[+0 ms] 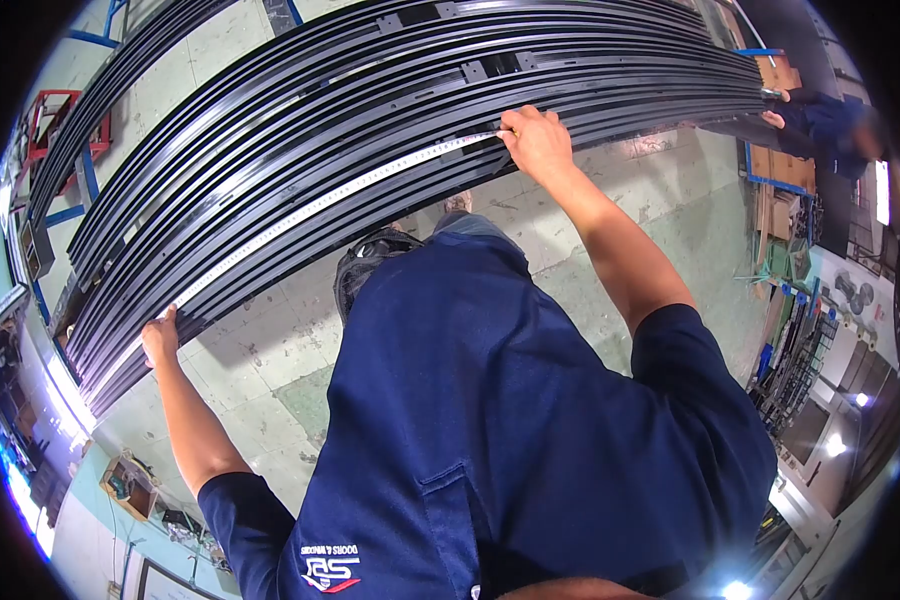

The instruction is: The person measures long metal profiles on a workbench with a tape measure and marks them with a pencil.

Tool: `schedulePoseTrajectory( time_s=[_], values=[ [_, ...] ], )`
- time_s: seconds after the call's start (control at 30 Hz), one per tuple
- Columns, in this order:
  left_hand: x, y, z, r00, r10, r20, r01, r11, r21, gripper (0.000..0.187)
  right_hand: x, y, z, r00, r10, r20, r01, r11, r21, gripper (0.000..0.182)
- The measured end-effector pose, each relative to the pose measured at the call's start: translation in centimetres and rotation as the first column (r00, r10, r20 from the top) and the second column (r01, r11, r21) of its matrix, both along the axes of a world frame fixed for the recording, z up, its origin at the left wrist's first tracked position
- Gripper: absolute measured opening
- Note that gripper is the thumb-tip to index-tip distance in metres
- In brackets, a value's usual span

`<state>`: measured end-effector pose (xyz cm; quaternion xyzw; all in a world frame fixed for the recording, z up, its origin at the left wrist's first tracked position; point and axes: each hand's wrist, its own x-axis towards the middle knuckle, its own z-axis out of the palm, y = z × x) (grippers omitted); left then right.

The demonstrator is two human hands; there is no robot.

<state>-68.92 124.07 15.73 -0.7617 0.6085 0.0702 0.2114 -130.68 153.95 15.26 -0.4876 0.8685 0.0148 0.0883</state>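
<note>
A white measuring tape [315, 207] with printed numbers lies stretched along dark metal profiles [370, 130]. At its left end my left hand [159, 338] is closed at the front edge of the profiles, the thumb against the tape. My right hand [537, 141] is closed on the tape's other end, its fingertips pinching the strip. The knuckles hide whatever else the right hand may contain. The long profiles lie side by side and look bowed through the lens.
A person in dark clothing [838, 130] stands at the far right, hands near the profile ends. More dark profiles [100, 100] lie at upper left, near a red frame [45, 125]. A black bag [370, 262] is beside my body. Racks [805, 350] line the right side.
</note>
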Motion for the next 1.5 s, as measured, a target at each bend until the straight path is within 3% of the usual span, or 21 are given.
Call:
schedulePoseTrajectory(
  time_s=[0.47,0.57,0.6,0.67,0.7,0.77,0.8,0.87,0.93,0.97,1.07,1.13,1.17,1.2,1.23,1.27,1.3,1.33,1.37,1.43,1.5],
  values=[
    [3.3,-1.5,-2.9,1.0,-0.016,0.019,0.016,1.0,0.01,0.077,0.2,-0.3,0.2,1.0,-0.011,0.007,0.01,0.999,0.044,0.018],
    [5.8,-2.5,-5.6,0.985,-0.136,-0.104,0.131,0.99,-0.058,0.087,-0.4,-0.3,1.1,0.997,0.009,0.079,-0.013,0.999,0.05,0.019],
    [6.8,-2.5,-6.5,0.948,-0.183,-0.262,0.154,0.98,-0.125,0.088,-0.9,-0.2,1.0,0.987,0.02,0.157,-0.023,1.0,0.016,0.017],
    [7.9,-1.7,-8.5,0.853,-0.016,-0.522,-0.155,0.947,-0.281,0.088,-1.1,-0.1,2.2,0.965,0.092,0.247,-0.098,0.995,0.01,0.01],
    [7.2,-1.0,-8.3,0.833,-0.057,-0.55,-0.127,0.949,-0.29,0.088,-0.7,-0.2,3.2,0.97,0.09,0.225,-0.1,0.995,0.03,0.01],
    [6.5,0.1,-7.0,0.822,0.193,-0.536,-0.477,0.748,-0.461,0.096,-1.0,-0.3,3.9,0.907,0.196,0.374,-0.196,0.98,-0.039,0.013],
    [8.0,-0.3,-8.3,0.693,0.229,-0.683,-0.649,0.611,-0.454,0.1,-0.6,-0.7,5.1,0.864,0.118,0.489,-0.167,0.984,0.058,0.015],
    [2.6,1.4,-2.9,0.329,0.278,-0.902,-0.931,0.255,-0.261,0.087,-0.3,-1.0,4.8,0.779,0.173,0.602,-0.305,0.944,0.124,0.02],
    [6.2,0.0,-2.7,-0.26,-0.082,-0.962,-0.962,0.109,0.25,0.061,0.7,-1.8,4.3,0.725,0.105,0.681,-0.354,0.904,0.238,0.022],
    [8.2,-0.3,-2.8,-0.391,-0.157,-0.907,-0.92,0.103,0.379,0.054,1.2,-2.0,4.0,0.691,0.115,0.714,-0.386,0.893,0.229,0.023],
    [16.6,-1.8,-6.0,-0.509,-0.176,-0.842,-0.828,0.366,0.424,0.035,3.5,-2.8,3.4,0.601,0.149,0.785,-0.452,0.874,0.179,0.024],
    [18.7,-2.8,-5.8,-0.656,-0.196,-0.728,-0.61,0.706,0.36,0.026,5.4,-3.7,2.3,0.544,0.213,0.812,-0.521,0.844,0.128,0.024],
    [17.3,-2.2,-5.3,-0.023,0.008,-1.0,-0.807,0.591,0.023,0.03,6.5,-4.2,2.1,0.513,0.227,0.828,-0.543,0.832,0.108,0.023],
    [12.3,-2.7,-2.1,-0.475,-0.215,-0.853,-0.749,0.608,0.264,0.044,7.7,-4.8,2.4,0.479,0.237,0.845,-0.564,0.821,0.089,0.023],
    [6.0,0.8,0.9,-0.321,-0.286,-0.903,-0.772,0.631,0.074,0.042,8.8,-5.4,2.7,0.466,0.196,0.863,-0.553,0.826,0.112,0.021],
    [-0.2,4.1,4.2,-0.229,-0.27,-0.935,-0.697,0.717,-0.037,0.062,10.2,-6.0,1.7,0.429,0.18,0.885,-0.528,0.845,0.084,0.021],
    [-8.1,7.5,9.5,-0.261,-0.157,-0.952,-0.671,0.738,0.062,0.046,11.8,-6.7,1.8,0.399,0.213,0.892,-0.538,0.842,0.04,0.022],
    [-7.7,7.6,6.7,-0.44,-0.157,-0.884,-0.469,0.88,0.078,0.043,13.1,-7.4,1.7,0.364,0.245,0.898,-0.551,0.834,-0.004,0.023],
    [-10.7,9.1,6.9,-0.378,-0.118,-0.918,-0.316,0.949,0.008,0.039,14.4,-8.1,1.8,0.324,0.223,0.919,-0.537,0.844,-0.016,0.026],
    [-18.5,13.6,8.2,-0.513,-0.014,-0.859,-0.196,0.975,0.101,0.033,17.1,-9.4,2.6,0.321,0.217,0.922,-0.532,0.847,-0.014,0.029],
    [-22.6,16.4,6.9,-0.447,0.054,-0.893,-0.169,0.975,0.144,0.031,19.0,-10.2,2.8,0.315,0.153,0.937,-0.5,0.866,0.027,0.031]
  ],
)
